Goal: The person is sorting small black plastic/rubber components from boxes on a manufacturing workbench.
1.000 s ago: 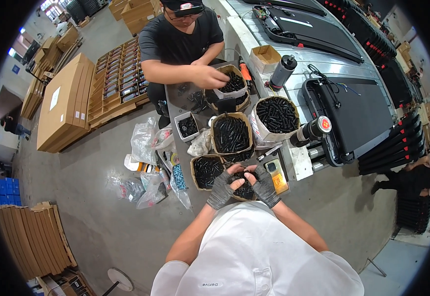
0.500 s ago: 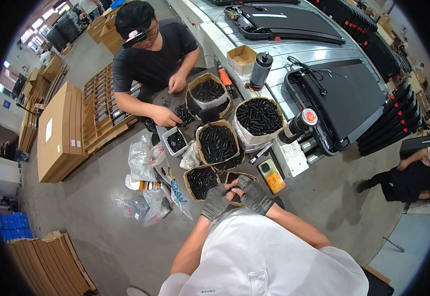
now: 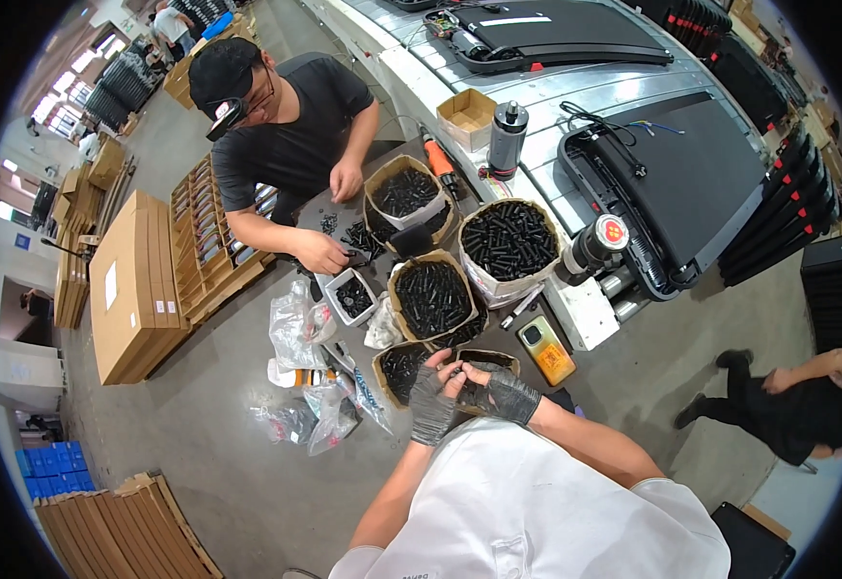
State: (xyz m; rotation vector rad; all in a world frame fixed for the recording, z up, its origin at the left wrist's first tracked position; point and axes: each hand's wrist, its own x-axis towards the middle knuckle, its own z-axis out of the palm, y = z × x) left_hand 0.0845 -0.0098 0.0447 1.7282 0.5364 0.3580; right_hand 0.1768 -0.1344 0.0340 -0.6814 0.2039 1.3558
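My left hand and my right hand, in grey fingerless gloves, meet at the fingertips close in front of my white shirt. Their fingers pinch together over something too small to make out. Beneath and beside them stand two open cardboard boxes: the near left box holds small black parts, and the near right box is partly hidden by my right hand. Just beyond, a larger box is filled with black, rod-like pieces. A white-sided container of short black cylinders stands to its right.
Across the table a co-worker's hand is by a small white box of black parts. A phone lies right of my hands, plastic bags left. An orange-handled tool and metal cylinder are farther back.
The whole view has shifted slightly. My hands stay together, with the left fingers now raised more. The co-worker's hand has moved nearer the small white box; a person at right has shifted.
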